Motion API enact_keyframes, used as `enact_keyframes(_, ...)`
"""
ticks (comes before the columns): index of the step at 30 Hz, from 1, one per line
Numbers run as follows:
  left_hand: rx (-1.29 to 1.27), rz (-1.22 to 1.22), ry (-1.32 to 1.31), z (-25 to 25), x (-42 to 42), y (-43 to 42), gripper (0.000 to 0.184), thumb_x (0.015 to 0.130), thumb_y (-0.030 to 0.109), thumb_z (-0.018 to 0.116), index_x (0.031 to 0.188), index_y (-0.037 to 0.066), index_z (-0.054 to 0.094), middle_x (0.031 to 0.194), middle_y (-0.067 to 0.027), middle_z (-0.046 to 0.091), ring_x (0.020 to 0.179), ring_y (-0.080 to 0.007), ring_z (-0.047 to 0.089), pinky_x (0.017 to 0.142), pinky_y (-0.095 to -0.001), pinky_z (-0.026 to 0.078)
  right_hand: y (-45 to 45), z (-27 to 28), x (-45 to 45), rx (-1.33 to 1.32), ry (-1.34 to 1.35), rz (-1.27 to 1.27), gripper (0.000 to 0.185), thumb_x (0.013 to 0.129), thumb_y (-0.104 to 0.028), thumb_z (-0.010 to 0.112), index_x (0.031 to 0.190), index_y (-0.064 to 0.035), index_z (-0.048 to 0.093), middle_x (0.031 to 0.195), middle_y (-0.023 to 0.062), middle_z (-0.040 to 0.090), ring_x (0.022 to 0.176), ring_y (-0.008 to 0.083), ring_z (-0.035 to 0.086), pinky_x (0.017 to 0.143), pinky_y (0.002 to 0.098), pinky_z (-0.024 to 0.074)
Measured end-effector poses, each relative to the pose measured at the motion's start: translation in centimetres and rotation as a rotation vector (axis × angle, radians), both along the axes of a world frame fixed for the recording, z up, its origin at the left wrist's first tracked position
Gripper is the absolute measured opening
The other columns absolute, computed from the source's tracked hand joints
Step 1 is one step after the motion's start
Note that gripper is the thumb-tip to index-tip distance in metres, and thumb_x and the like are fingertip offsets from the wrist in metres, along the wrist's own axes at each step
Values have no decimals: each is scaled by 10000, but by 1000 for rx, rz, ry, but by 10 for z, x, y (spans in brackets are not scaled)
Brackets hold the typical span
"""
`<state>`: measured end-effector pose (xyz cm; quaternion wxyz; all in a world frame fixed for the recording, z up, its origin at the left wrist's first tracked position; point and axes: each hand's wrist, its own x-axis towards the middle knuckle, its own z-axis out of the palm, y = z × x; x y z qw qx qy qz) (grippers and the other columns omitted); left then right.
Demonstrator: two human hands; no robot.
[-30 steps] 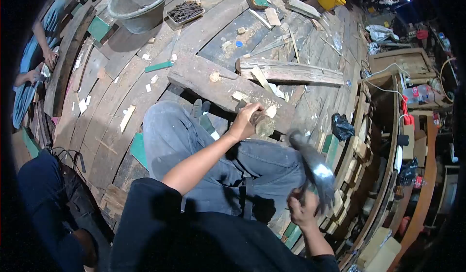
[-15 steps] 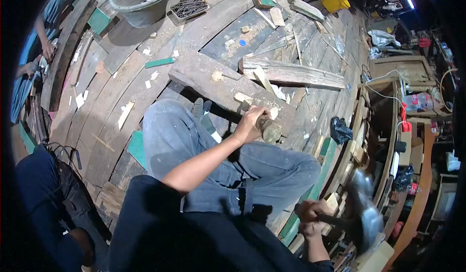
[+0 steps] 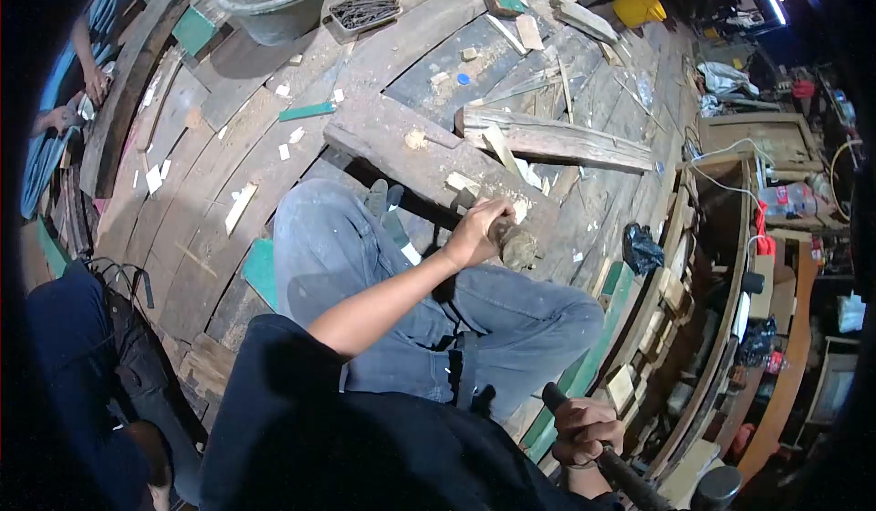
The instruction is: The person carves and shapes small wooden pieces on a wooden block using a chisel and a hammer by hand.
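L hand [image 3: 479, 233] was closed round a stubby tool [image 3: 516, 245], its worn, roundish butt end poking out twd the person's R side & its other end down by the thick plank [image 3: 392, 137]. R hand [image 3: 589, 431] gripped the hammer [image 3: 630, 482] by its handle, low & well apart from L hand, w/ the dark head near the bottom edge of view.

Thick plank lay on the wood floor [image 3: 192, 265] just in front of the person's crossed legs [image 3: 319, 237], w/ pale chips & sawdust on top. Rough beam [image 3: 566, 139] lay just beyond it, green strip [image 3: 307, 111] to the L. Farther fwd: grey bucket [image 3: 278, 5] w/ a nail tray [image 3: 365, 11] beside it; blue cap [image 3: 464, 79] on the boards. Black plastic bag [image 3: 643, 248] sat to the R, yellow bucket [image 3: 639, 5] at far R.

Co-worker's hands [image 3: 95, 87] were at upper L, holding smth too small to ID.
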<state>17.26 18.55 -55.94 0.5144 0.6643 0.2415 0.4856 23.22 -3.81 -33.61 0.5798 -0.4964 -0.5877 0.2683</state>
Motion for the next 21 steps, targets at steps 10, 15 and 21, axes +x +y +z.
enact_keyframes(10, -6, -2, 44, -1, -2, -5, 276, 690, -80, 642, 918, 37, 541, 875, -113, 609, 880, -314, 585, 821, -359, 452, -45, -16, 34, -373, -146, -327, 275, 921, -231, 608, 763, -37, 493, 570, 68, 528, 502, 176, 527, 513, 320, 445)
enact_keyframes(15, 7, 15, 53, -4, -2, -4, 274, 695, -41, 677, 922, 41, 546, 868, -117, 607, 864, -307, 579, 809, -358, 456, -28, -50, 31, -244, -220, -165, 253, 927, -256, 549, 829, -38, 468, 591, 68, 509, 435, 169, 439, 423, 307, 371)
enact_keyframes(21, -16, 6, 45, -5, -2, -7, 275, 678, -54, 670, 908, 40, 551, 877, -125, 604, 869, -298, 575, 791, -346, 455, -43, -47, 30, -639, -678, -208, 189, 899, -111, 580, 768, 10, 518, 600, 82, 530, 539, 177, 516, 487, 283, 407)
